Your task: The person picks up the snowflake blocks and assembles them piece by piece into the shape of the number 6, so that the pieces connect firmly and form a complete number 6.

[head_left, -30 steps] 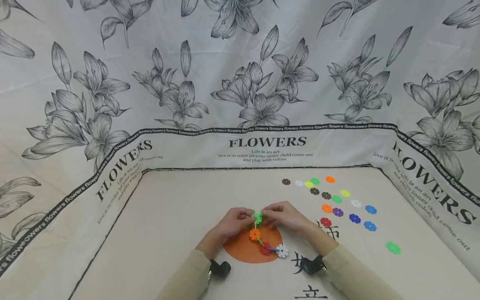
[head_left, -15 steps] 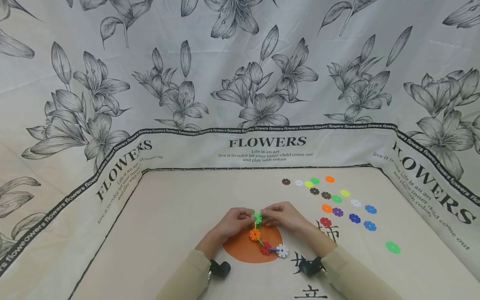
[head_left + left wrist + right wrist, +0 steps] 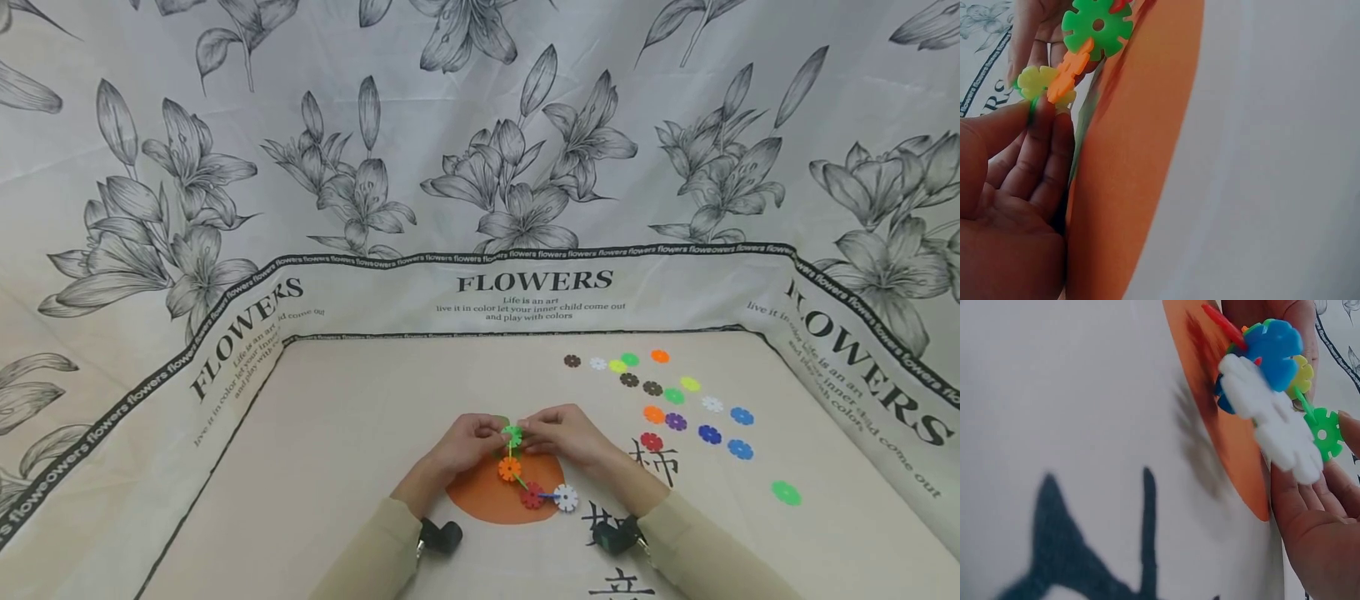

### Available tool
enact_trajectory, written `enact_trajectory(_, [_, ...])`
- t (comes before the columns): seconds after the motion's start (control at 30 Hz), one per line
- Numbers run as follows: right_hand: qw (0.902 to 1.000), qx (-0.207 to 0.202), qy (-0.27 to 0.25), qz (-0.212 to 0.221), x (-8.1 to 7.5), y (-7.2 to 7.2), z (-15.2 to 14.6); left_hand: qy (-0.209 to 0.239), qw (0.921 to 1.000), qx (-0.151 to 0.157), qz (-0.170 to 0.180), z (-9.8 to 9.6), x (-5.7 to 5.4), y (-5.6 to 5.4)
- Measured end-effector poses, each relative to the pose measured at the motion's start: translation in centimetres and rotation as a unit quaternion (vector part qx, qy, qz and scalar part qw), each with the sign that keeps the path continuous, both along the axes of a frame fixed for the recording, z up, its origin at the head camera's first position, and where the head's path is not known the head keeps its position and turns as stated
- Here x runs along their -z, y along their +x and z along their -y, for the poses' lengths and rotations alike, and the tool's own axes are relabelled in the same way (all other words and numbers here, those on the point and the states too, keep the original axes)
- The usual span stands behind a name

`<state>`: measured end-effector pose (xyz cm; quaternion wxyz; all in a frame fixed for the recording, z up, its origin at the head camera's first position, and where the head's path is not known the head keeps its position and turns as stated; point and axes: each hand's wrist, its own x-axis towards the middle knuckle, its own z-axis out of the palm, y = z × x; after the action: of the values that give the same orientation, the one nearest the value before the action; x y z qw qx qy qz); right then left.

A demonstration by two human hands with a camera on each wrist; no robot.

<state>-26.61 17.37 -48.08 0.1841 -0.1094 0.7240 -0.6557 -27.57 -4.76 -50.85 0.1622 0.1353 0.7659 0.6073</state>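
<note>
Flower-disc chain [image 3: 510, 469] runs toward five o'clock from its green end [image 3: 513, 435], pinched by left hand [image 3: 461, 445] and right hand [image 3: 574, 434]; uneven pressure could pop joints apart.

Can see only part of the red disc [image 3: 1120, 5], cut by left wrist view's top edge, and blue disc [image 3: 1274, 355], behind white disc [image 3: 1272, 422].
</note>
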Motion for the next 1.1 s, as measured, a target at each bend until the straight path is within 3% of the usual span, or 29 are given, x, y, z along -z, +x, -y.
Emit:
enact_trajectory(0.3, [0.9999, -0.006, 0.005, -0.007, 0.0, -0.2, 0.1, -0.009, 0.9999, -0.01, 0.011, 0.1, -0.2, 0.0])
enact_trajectory(0.53, [0.9968, -0.025, 0.056, -0.052, 0.0, -0.7, -0.8, 0.003, 0.9998, -0.011, 0.014, 0.0, -0.2, 0.0])
enact_trajectory(0.9, [0.9854, 0.063, 0.138, -0.077, -1.2, -1.7, -4.9, -0.002, 0.9997, -0.012, 0.019, -0.1, -0.3, 0.1])
enact_trajectory(1.1, [0.9757, 0.086, 0.174, -0.102, -1.6, -2.2, -7.1, -0.002, 0.9996, -0.014, 0.023, -0.1, -0.1, 0.0])
